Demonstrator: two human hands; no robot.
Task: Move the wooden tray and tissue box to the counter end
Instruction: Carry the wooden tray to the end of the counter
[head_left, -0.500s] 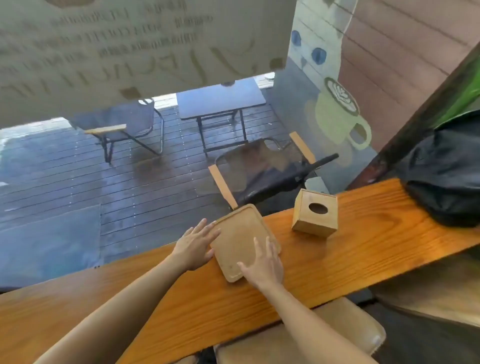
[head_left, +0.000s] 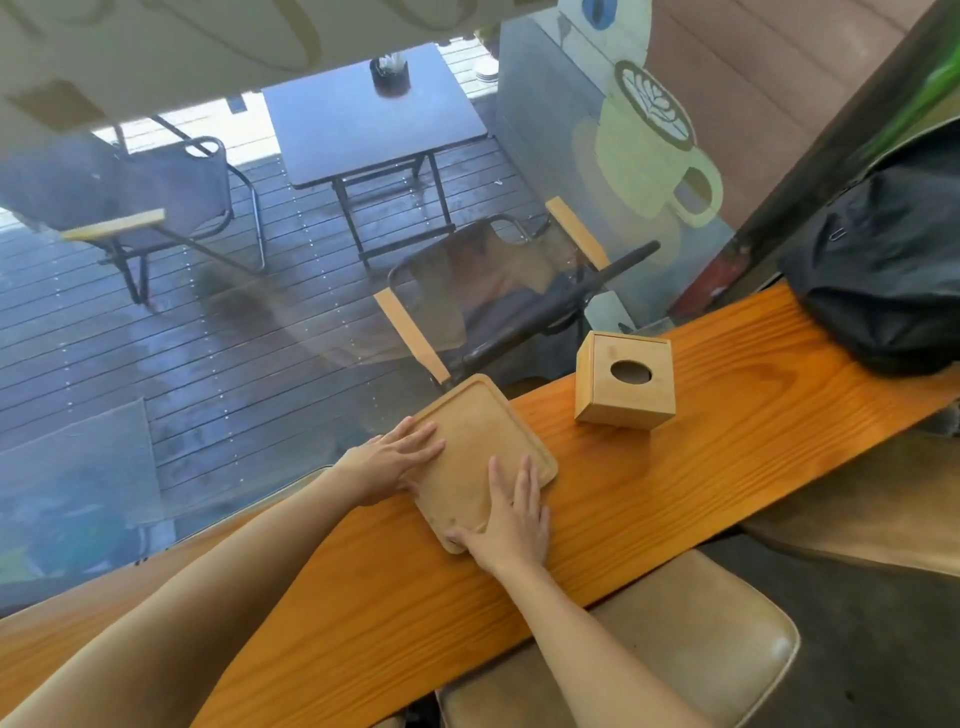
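Left hand (head_left: 387, 465) now joins right hand (head_left: 511, 519), fingers flat on wooden tray (head_left: 480, 441).

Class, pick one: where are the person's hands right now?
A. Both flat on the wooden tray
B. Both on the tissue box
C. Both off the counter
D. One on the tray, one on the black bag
A: the left hand and right hand lie flat on the wooden tray; the tissue box stands untouched.

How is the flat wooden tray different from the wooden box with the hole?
The wooden tray is flat and low; the tissue box is a tall cube. The tray has a raised rim; the box has an oval hole on top. Both hands rest on the tray; nothing touches the box. Both are light wood on the counter.
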